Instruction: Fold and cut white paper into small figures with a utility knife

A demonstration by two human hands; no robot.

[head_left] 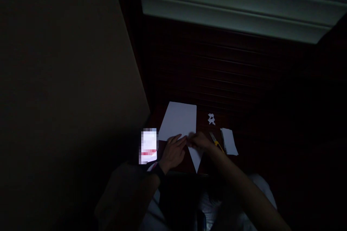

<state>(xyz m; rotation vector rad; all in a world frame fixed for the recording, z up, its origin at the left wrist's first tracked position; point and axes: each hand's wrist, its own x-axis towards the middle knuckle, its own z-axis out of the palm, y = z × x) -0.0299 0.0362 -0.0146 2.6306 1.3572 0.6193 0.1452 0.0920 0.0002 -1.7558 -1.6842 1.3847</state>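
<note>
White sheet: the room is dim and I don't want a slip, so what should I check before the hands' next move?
1. Left hand at the white sheet's near edge: ok.
2. Right hand by the pointed paper part: ok.
3. Yellow cutter out of both hands: ok.
4. Its blade retracted: cannot tell.
5. Paper stack apart from the sheet: ok.
6. Bright lighting: not ok.

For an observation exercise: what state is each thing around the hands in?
Large white paper sheet: flat, left hand touching.
Triangular white paper portion: partly covered by right hand.
Slim yellow cutter: lying, grey end visible.
Rectangular white paper stack: piled slightly unevenly.
Small angular white paper pieces: clustered.
Bright rectangular screen: lit, details pixelated.
</note>
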